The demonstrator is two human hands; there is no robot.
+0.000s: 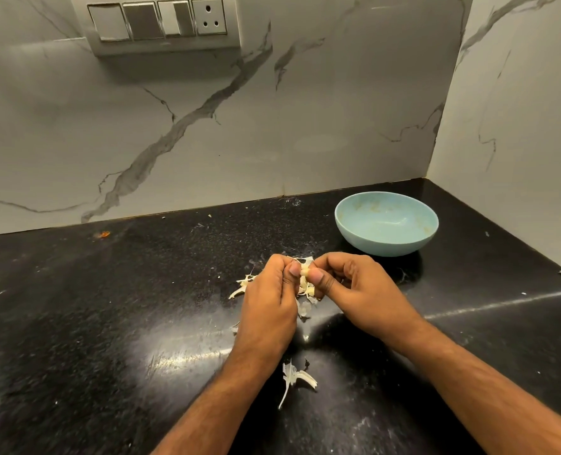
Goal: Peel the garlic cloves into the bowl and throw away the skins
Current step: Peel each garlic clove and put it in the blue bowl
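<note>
My left hand (271,295) and my right hand (348,285) meet over the black counter, and both pinch one small garlic clove (304,270) between thumbs and fingertips. Pale skin pieces (244,285) lie under and left of the hands. A bigger strip of skin (294,379) lies nearer me, between my forearms. The light blue bowl (386,238) stands behind and right of my right hand; I cannot make out any cloves inside it.
The black stone counter (108,307) runs to a marble wall at the back and another on the right, forming a corner behind the bowl. A switch panel (161,21) is mounted on the back wall. Small crumbs dot the counter.
</note>
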